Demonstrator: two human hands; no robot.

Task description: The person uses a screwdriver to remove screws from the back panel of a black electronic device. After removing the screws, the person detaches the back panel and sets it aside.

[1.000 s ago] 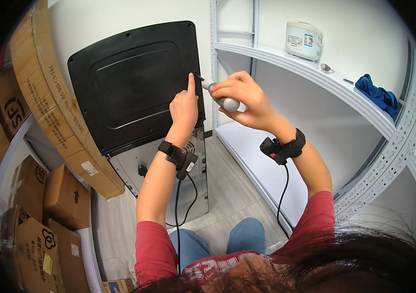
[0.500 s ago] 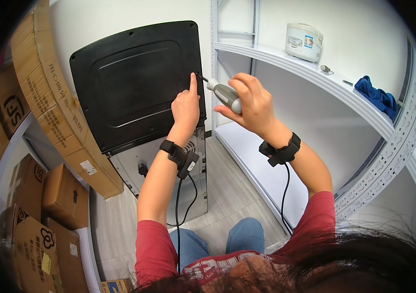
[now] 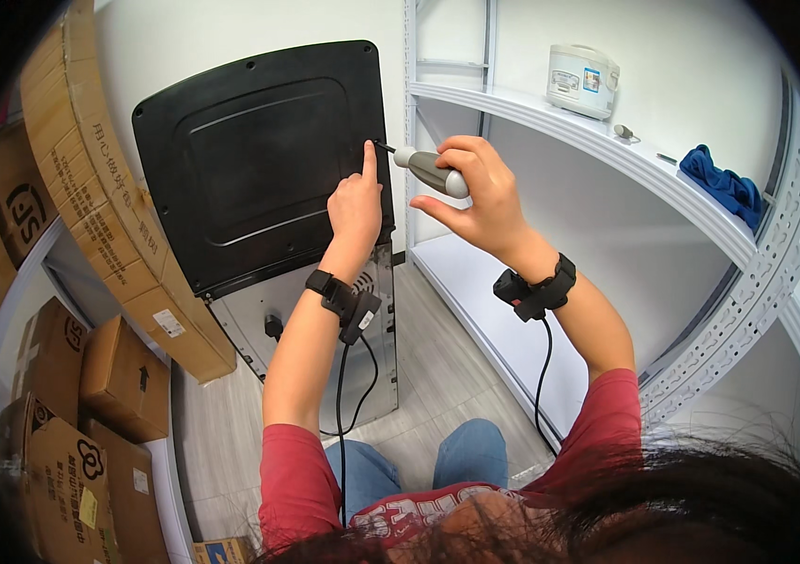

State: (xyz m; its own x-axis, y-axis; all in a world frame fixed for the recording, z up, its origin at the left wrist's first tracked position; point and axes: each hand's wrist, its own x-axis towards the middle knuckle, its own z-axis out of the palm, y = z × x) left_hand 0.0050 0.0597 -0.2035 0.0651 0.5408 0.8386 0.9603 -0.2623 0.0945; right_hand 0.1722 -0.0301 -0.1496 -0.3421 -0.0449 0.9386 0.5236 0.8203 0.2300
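A black panel [image 3: 264, 155] with a raised rectangular outline covers the upper part of a tall metal-bodied appliance [image 3: 325, 376]. My left hand [image 3: 356, 211] rests against it, index finger stretched to its right edge, the other fingers curled and holding nothing. Right beside that fingertip, the tip of a grey-and-white screwdriver [image 3: 430, 170] meets the panel's edge at a fastener spot. My right hand [image 3: 482, 197] has its fingers round the handle's rounded end, with the thumb held away below. Both wrists wear black straps with cables.
Pale metal shelving [image 3: 606, 141] stands to the right, bearing a white rice cooker [image 3: 584, 81] and blue cloth [image 3: 721, 185]. On the left are a tall carton [image 3: 137, 235] and stacked cardboard boxes [image 3: 125, 378]. A black plug [image 3: 274, 326] sits on the appliance's lower part.
The screwdriver's handle has swung from a downward slant to nearer level, its rear end rising slightly. My right fingers have shifted round it; my left hand is nearly still.
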